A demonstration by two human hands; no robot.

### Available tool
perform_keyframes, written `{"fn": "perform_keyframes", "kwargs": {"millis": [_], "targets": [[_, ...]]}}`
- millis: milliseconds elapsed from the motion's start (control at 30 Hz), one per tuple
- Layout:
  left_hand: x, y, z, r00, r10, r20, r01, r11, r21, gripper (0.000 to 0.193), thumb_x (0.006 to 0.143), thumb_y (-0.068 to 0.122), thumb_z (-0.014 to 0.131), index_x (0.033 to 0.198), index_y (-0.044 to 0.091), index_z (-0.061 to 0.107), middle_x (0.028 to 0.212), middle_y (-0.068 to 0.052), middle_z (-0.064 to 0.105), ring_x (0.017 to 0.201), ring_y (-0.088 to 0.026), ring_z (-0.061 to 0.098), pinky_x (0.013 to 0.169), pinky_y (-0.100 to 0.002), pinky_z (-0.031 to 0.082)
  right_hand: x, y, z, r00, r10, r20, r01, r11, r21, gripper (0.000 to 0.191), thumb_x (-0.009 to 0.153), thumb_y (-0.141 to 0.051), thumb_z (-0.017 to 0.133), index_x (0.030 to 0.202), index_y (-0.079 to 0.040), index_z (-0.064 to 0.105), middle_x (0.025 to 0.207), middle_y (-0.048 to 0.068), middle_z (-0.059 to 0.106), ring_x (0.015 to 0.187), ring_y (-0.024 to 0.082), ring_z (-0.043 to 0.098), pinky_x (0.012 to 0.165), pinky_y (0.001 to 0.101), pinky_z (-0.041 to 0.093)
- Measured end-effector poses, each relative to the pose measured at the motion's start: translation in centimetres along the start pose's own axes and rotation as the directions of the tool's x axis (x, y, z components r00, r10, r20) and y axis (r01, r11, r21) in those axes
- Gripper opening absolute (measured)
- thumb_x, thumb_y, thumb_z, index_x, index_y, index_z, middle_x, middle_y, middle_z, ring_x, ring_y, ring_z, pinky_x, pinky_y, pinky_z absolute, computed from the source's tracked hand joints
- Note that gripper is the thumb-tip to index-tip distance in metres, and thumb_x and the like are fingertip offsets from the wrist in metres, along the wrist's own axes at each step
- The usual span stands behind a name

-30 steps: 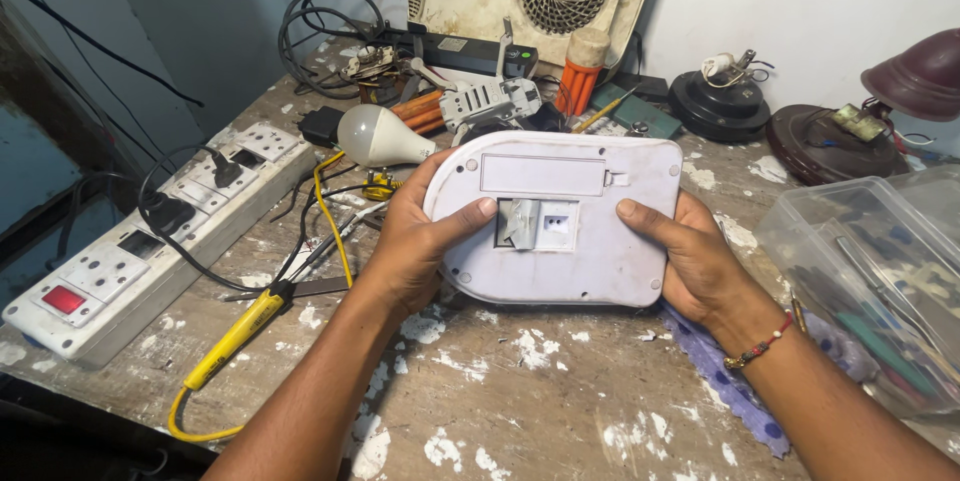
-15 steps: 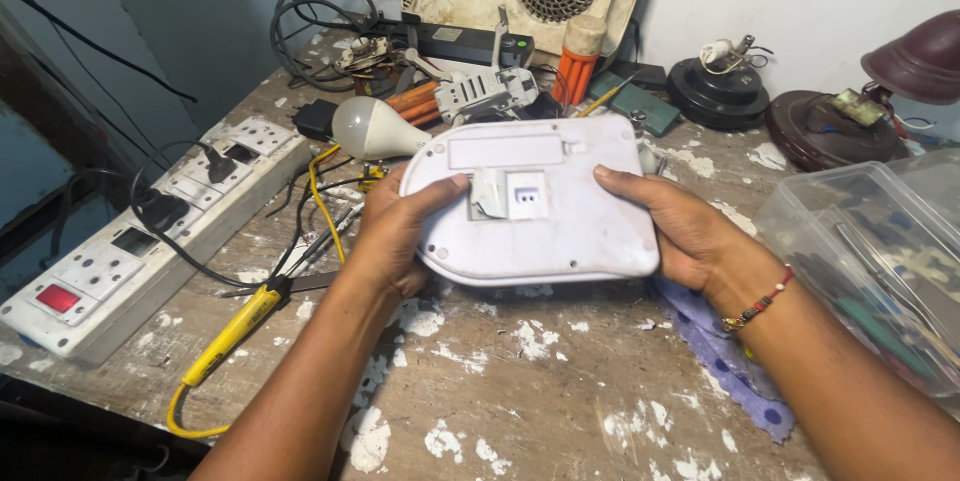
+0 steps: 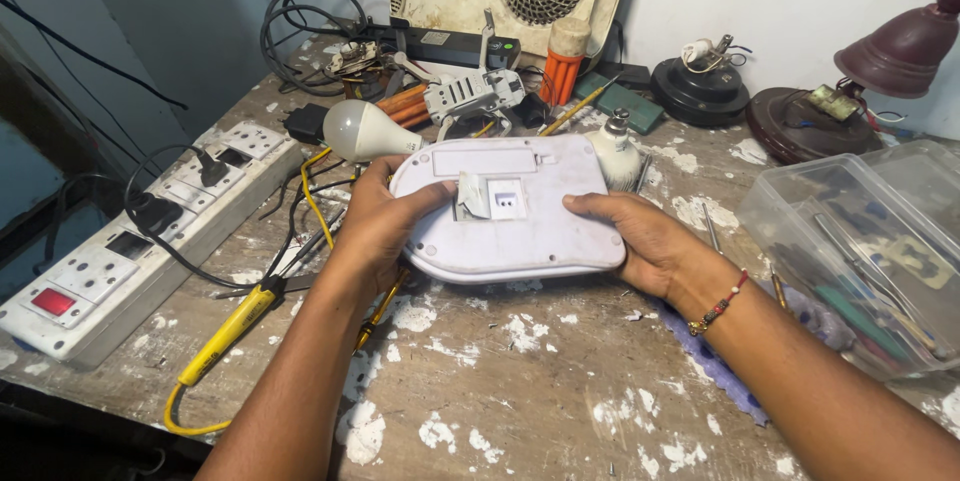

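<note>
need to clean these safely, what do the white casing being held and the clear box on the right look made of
White casing: likely matte moulded plastic, smooth with rounded edges, slightly grubby. Clear box: probably thin transparent plastic; the tools inside show through, and its walls look scuffed and cloudy.

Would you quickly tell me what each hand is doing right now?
Left hand: closed on the left edge of the white casing.
Right hand: closed on the casing's right edge.
</note>
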State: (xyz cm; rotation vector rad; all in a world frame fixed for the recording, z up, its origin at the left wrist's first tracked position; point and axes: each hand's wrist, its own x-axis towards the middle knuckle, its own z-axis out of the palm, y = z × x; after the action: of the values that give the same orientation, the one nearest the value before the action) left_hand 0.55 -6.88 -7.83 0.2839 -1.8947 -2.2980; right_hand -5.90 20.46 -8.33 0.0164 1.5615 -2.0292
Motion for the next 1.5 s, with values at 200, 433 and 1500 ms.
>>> {"fn": "perform_keyframes", "kwargs": {"millis": [200,433,1500], "targets": [[1.3,-1.0,0.1,0.997,0.059,0.058,-0.063,0.995,0.081,0.064,0.074,0.008,0.081,0.129,-0.006,0.053,0.11,-0.021,0.074,0.089,-0.024,0.077,0.077,-0.033,0.065,1.0,0.3,-0.8,1.0,-0.001,-0.024,0.0,0.999,-0.038,0.047,0.086,-0.008,0.066,0.128,0.013,0.058,0.123,0.022,0.071,0.107,0.03,0.073,0.095,0.0409,0.06],[2.2,-1.5,-0.4,0.994,0.054,0.097,-0.065,0.991,0.117,0.067,0.073,0.011,0.082,0.132,-0.006,0.055,0.112,-0.022,0.075,0.089,-0.023,0.078,0.076,-0.032,0.065,2.1,-0.2,-0.5,0.993,-0.043,-0.111,0.025,0.987,-0.159,0.046,0.084,-0.006,0.068,0.126,0.011,0.062,0.118,0.021,0.073,0.102,0.029,0.074,0.086,0.0413,0.063],[0.0,-2.2,-0.1,0.758,0.598,0.261,-0.546,0.362,0.756,0.046,0.088,0.028,0.076,0.124,0.002,0.066,0.123,-0.018,0.064,0.117,-0.036,0.062,0.099,-0.045,0.05,0.9,0.0,-0.4,0.91,-0.352,-0.219,0.147,0.768,-0.623,0.065,0.084,-0.02,0.076,0.138,0.005,0.05,0.114,0.024,0.072,0.095,0.025,0.073,0.076,0.0332,0.059]]}}
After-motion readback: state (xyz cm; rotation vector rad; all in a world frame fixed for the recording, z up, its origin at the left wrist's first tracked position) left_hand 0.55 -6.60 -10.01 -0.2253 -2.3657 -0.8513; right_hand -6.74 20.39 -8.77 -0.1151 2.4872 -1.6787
